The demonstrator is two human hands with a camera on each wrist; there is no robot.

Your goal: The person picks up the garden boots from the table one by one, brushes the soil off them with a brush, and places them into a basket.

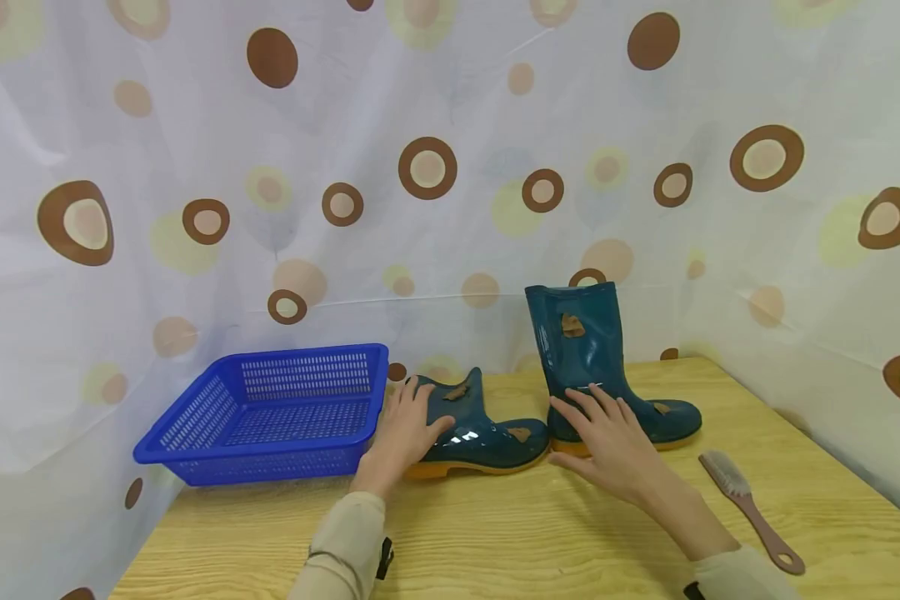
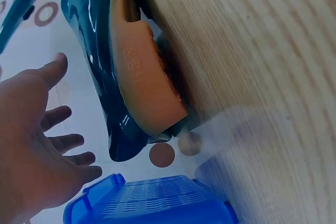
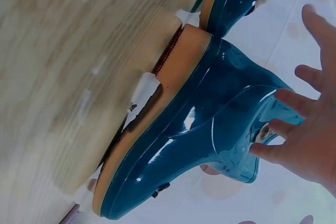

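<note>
Two dark teal rubber boots with orange soles stand on the table, toes to the right, with brown patches on them. The left boot (image 1: 468,429) looks lower, its shaft short or slumped; I cannot tell which. The right boot (image 1: 581,350) stands upright, its heel close to the left boot's toe. My left hand (image 1: 405,425) is spread beside the left boot's shaft; the left wrist view shows the fingers apart from the boot's heel (image 2: 144,77). My right hand (image 1: 607,437) is spread in front of the right boot; whether its fingertips touch is unclear. Neither hand grips anything.
A blue plastic basket (image 1: 270,454) with slotted walls stands at the left, close to the left boot. On the right lies a brush (image 1: 750,508) with a pinkish-brown handle. A curtain (image 1: 450,250) with brown circles hangs behind the wooden table (image 1: 495,542).
</note>
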